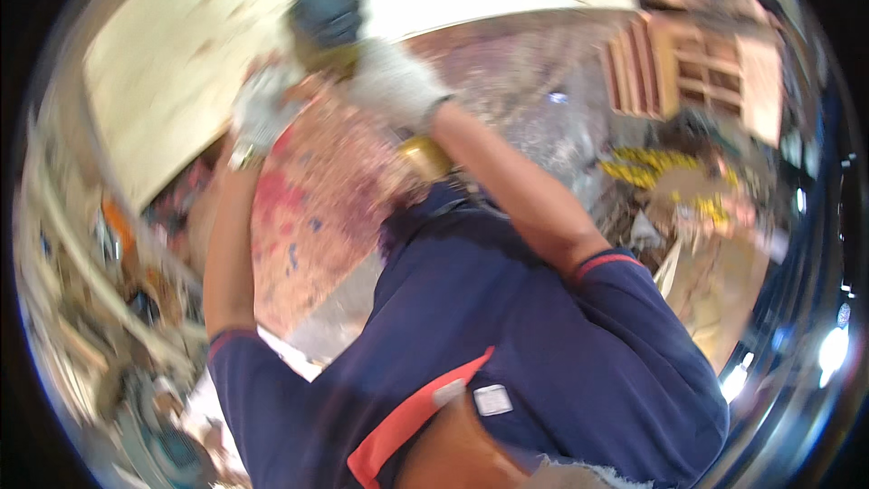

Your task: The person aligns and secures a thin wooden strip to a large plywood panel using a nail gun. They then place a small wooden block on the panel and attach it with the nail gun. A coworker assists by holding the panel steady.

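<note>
My right hand (394, 83), in a pale work glove, is closed against a blurred object with a dark rounded top and yellowish lower part (328, 25); its exact kind cannot be made out. That object stands over the near edge of a large pale board (199, 45). Just left of it is my left hand (264, 107), also gloved, near the same edge. Motion smears its fingers, so their grip is unclear. A yellowish round item (424, 158) sits below my right wrist, against the dark shirt.
Beneath my arms lies a worn reddish surface (303, 217) with red and blue stains. Slatted wooden pieces (711, 72) stand at the far right, above a yellow patterned bundle (647, 166). Clutter and an orange item (119, 225) fill the left side.
</note>
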Motion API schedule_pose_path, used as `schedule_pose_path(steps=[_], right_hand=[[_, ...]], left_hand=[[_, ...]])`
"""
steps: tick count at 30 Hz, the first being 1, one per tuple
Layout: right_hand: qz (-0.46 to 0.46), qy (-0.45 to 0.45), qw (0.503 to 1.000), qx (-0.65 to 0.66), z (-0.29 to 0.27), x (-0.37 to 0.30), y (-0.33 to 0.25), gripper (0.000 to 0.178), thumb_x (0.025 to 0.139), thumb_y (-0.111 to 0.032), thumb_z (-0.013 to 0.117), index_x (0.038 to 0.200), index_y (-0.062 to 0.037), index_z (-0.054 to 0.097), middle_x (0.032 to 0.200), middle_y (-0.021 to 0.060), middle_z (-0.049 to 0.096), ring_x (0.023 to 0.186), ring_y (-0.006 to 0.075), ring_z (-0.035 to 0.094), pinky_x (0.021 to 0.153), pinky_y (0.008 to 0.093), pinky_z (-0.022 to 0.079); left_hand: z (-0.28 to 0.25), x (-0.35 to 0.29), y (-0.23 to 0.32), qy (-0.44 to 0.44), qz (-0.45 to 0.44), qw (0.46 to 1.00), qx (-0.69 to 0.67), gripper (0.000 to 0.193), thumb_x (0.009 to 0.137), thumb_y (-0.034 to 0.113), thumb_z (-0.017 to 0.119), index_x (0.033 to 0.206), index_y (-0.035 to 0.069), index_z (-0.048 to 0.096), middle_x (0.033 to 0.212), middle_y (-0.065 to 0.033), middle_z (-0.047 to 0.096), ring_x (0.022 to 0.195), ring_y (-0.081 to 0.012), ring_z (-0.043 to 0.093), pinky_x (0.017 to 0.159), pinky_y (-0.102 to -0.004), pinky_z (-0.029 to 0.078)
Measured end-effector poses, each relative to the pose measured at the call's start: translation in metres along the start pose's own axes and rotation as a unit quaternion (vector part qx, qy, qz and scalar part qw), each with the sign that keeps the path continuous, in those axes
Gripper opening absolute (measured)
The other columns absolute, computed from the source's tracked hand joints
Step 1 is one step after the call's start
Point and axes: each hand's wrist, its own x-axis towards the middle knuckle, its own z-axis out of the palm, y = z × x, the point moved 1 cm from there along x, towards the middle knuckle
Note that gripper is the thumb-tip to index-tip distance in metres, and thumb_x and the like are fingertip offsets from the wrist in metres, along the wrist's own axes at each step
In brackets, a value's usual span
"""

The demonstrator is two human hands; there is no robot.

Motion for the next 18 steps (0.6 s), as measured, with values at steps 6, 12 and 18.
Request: schedule_pose_path(steps=[6, 12, 18], right_hand=[[-0.028, 0.049, 0.997, 0.060, -0.017, -0.001, 0.012, 0.039, 0.071, -0.020, 0.072, 0.100, 0.0045, 0.066, 0.086, 0.0255, 0.070, 0.085, 0.0386, 0.071, 0.076, 0.0431, 0.056], [-0.066, 0.163, 0.983, 0.052, -0.046, -0.025, 0.054, 0.040, 0.069, -0.017, 0.073, 0.103, 0.0011, 0.062, 0.087, 0.0253, 0.068, 0.090, 0.0419, 0.068, 0.079, 0.0467, 0.055], [-0.018, 0.225, 0.972, 0.065, -0.077, -0.057, 0.109, 0.037, 0.069, -0.018, 0.071, 0.100, 0.0006, 0.063, 0.088, 0.0253, 0.068, 0.092, 0.0418, 0.068, 0.081, 0.0472, 0.055]], left_hand=[[0.028, 0.016, -0.027, -0.056, -0.054, 0.996, 0.038, 0.090, 0.073, 0.043, 0.079, 0.148, 0.005, 0.046, 0.151, -0.0151, 0.048, 0.139, -0.0308, 0.047, 0.118, -0.0412, 0.035], [0.031, 0.032, -0.041, -0.059, -0.088, 0.990, 0.090, 0.073, 0.087, 0.043, 0.072, 0.145, 0.005, 0.050, 0.152, -0.0135, 0.047, 0.140, -0.0387, 0.043, 0.113, -0.0425, 0.040], [0.052, 0.046, -0.073, -0.054, -0.078, 0.992, 0.083, 0.062, 0.087, 0.029, 0.073, 0.141, 0.008, 0.052, 0.151, -0.0127, 0.048, 0.139, -0.0383, 0.045, 0.111, -0.0415, 0.043]])
